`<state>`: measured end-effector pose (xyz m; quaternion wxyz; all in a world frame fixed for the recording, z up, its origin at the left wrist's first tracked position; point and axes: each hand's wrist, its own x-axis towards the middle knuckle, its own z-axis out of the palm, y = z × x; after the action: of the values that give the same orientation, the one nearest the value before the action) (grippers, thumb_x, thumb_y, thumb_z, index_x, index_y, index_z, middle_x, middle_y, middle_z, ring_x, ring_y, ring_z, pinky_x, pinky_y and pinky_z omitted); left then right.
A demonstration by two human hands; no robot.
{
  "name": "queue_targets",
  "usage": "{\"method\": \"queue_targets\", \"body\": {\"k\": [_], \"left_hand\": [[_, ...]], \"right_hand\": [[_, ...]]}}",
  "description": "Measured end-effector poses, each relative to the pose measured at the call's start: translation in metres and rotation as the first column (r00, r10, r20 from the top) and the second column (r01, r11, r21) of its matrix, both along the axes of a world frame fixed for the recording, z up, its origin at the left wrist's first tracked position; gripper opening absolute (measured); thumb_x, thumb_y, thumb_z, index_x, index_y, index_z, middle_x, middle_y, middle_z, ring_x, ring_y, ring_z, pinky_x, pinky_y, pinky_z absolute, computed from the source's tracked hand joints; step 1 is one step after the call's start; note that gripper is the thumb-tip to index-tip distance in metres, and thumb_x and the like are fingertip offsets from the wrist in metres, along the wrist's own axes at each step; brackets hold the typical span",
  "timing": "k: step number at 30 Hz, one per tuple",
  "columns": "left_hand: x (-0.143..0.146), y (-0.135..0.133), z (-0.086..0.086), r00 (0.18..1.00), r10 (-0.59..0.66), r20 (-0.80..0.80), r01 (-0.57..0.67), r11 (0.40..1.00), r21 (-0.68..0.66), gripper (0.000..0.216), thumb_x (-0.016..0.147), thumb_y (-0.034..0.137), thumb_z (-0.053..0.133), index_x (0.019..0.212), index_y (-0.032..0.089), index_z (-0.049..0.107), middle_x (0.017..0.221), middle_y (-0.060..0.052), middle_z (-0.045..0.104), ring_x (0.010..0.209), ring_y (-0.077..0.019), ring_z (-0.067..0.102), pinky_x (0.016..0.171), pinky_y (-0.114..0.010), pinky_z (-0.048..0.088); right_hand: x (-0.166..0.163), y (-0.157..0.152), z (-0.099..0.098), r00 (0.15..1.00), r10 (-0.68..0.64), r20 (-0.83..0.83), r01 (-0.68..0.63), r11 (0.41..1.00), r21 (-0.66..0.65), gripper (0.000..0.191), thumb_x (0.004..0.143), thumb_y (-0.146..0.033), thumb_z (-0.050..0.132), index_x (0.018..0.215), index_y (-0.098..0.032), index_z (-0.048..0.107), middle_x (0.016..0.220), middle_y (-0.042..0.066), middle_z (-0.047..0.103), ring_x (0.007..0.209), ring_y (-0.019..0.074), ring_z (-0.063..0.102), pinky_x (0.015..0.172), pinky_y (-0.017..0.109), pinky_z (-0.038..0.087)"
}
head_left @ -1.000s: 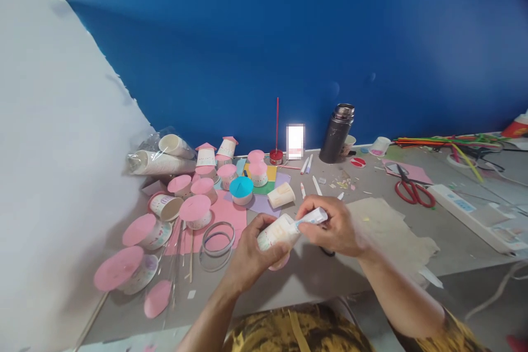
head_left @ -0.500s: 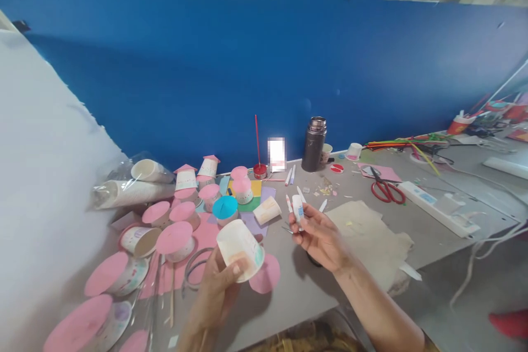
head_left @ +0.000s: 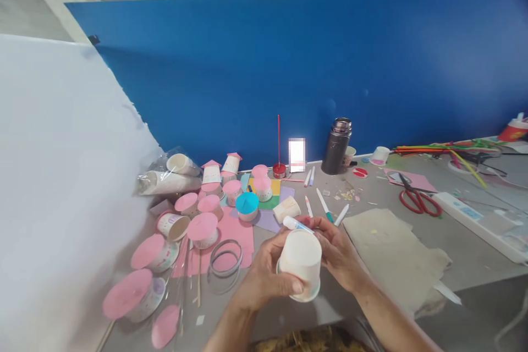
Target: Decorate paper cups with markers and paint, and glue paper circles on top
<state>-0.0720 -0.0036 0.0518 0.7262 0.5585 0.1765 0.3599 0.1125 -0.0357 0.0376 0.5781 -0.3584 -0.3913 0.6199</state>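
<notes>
My left hand [head_left: 268, 275] is closed around a white paper cup [head_left: 303, 256], which is held bottom up with its rim pointing down, above the table's front part. In my right hand [head_left: 336, 247] is a small white bottle [head_left: 292, 224] with a blue label. The bottle lies tilted just behind the cup's upturned base, its white end pointing left. Part of it is hidden by the cup and my fingers, and I cannot tell whether it touches the cup. Another paper cup [head_left: 287, 209] lies on its side beyond my hands.
Left of my hands stand several cups with pink discs, such as this one [head_left: 203, 230], and one with a blue top [head_left: 247, 206]. Markers [head_left: 324, 204], a dark thermos [head_left: 337, 146], beige cloth [head_left: 388, 253], red-handled scissors [head_left: 418, 201] and a power strip [head_left: 474, 225] are to the right.
My hands have come together. The cup has been turned bottom up and moved right, and the bottle has tipped over towards the cup's base. The view has swung left.
</notes>
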Motion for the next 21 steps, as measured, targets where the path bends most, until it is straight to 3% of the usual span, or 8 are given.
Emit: {"method": "queue_targets", "body": {"k": [5, 10, 21], "left_hand": [[-0.002, -0.005, 0.007, 0.998, 0.056, -0.021, -0.055, 0.996, 0.074, 0.080, 0.055, 0.056, 0.096, 0.122, 0.017, 0.077, 0.134, -0.017, 0.066, 0.137, -0.0436, 0.048, 0.112, -0.049, 0.040], [-0.001, -0.007, 0.009, 0.999, 0.042, 0.006, -0.043, 0.994, 0.103, 0.077, 0.055, 0.051, 0.098, 0.124, 0.022, 0.077, 0.147, -0.014, 0.059, 0.138, -0.0415, 0.047, 0.118, -0.049, 0.033], [0.000, -0.010, 0.009, 1.000, -0.004, 0.016, 0.002, 0.994, 0.108, 0.074, 0.057, 0.055, 0.096, 0.121, 0.021, 0.080, 0.146, -0.015, 0.059, 0.138, -0.0422, 0.049, 0.116, -0.048, 0.037]], "right_hand": [[0.003, -0.001, -0.009, 0.994, -0.076, 0.082, 0.078, 0.997, -0.015, 0.050, 0.068, -0.055, 0.093, 0.093, -0.019, 0.070, 0.075, 0.000, 0.063, 0.059, 0.0085, 0.045, 0.051, 0.019, 0.036], [0.007, -0.001, -0.016, 0.969, -0.167, 0.184, 0.163, 0.986, 0.036, 0.044, 0.070, -0.056, 0.090, 0.080, -0.017, 0.072, 0.073, 0.003, 0.067, 0.064, 0.0127, 0.051, 0.058, 0.023, 0.041], [0.008, -0.011, -0.018, 0.993, -0.061, 0.099, 0.064, 0.998, -0.022, 0.052, 0.076, -0.065, 0.082, 0.069, -0.016, 0.066, 0.060, -0.001, 0.049, 0.057, 0.0101, 0.034, 0.053, 0.024, 0.028]]}}
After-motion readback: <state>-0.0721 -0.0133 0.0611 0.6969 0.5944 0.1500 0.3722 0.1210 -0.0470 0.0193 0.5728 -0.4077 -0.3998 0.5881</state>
